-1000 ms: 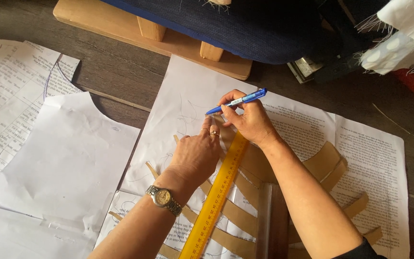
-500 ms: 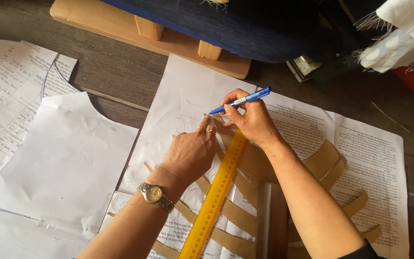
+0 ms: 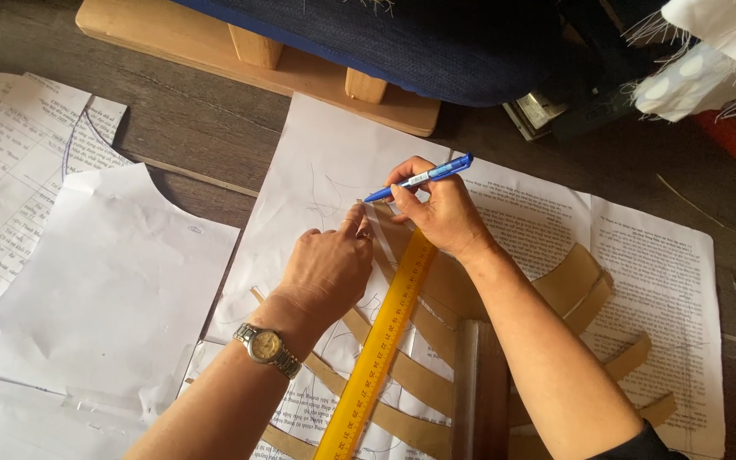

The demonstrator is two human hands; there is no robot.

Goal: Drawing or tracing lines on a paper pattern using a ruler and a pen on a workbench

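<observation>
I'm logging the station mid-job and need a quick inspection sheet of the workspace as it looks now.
Surface: dark wooden floor, mostly papered over.
Job's things: yellow ruler lying diagonally on white paper sheet; blue pen; brown paper strips fanned under the arms.
Clutter: cut white pattern piece, printed sheets at left.
Hands: left hand pressing the ruler's top end; right hand gripping the pen, tip at the paper.
Cables: nothing seen.
Surroundings: wooden base under dark blue fabric; frayed white cloth.
</observation>
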